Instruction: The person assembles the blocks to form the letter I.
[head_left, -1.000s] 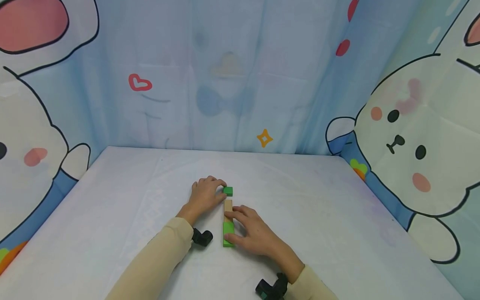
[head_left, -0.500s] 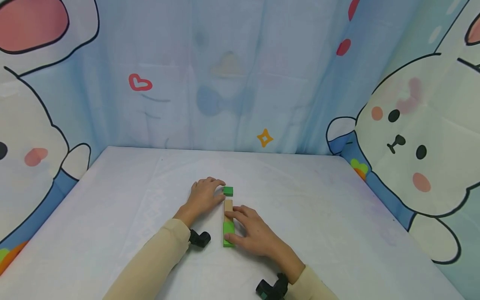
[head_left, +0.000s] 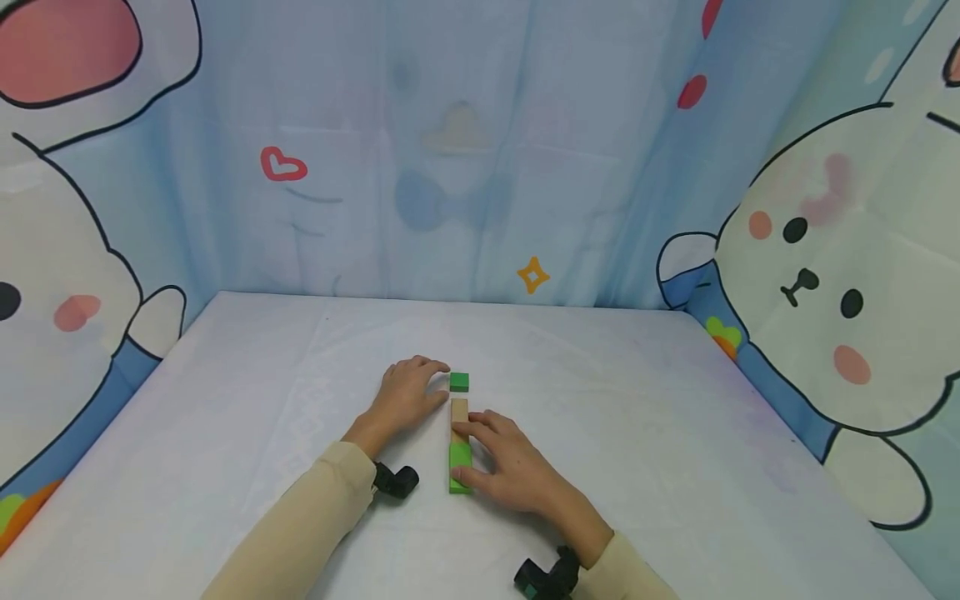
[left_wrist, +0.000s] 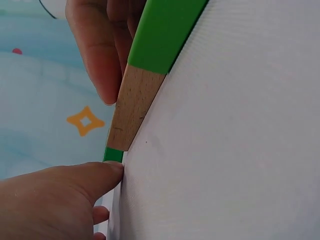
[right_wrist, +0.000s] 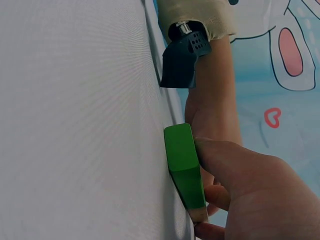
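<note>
On the white table, a bright green block [head_left: 461,457] and a plain wooden block [head_left: 460,412] lie end to end in a line. Past a small gap at their far end sits a small darker green block [head_left: 459,382]. My left hand [head_left: 407,395] is just left of this small block, thumb and forefinger spread beside it. My right hand [head_left: 504,461] rests against the right side of the row, thumb by the green block and forefinger over the wooden one. In the right wrist view, the thumb and fingers line one side of the green block [right_wrist: 185,155].
The white-covered table [head_left: 637,417] spreads out around the blocks. A printed curtain [head_left: 450,167] with cartoon rabbits hangs behind and at both sides. Black camera mounts [head_left: 397,482] sit on both wrists, below beige sleeves.
My left hand has drawn slightly left, its fingertips coming off the small green block. The right hand and the blocks have stayed in place.
</note>
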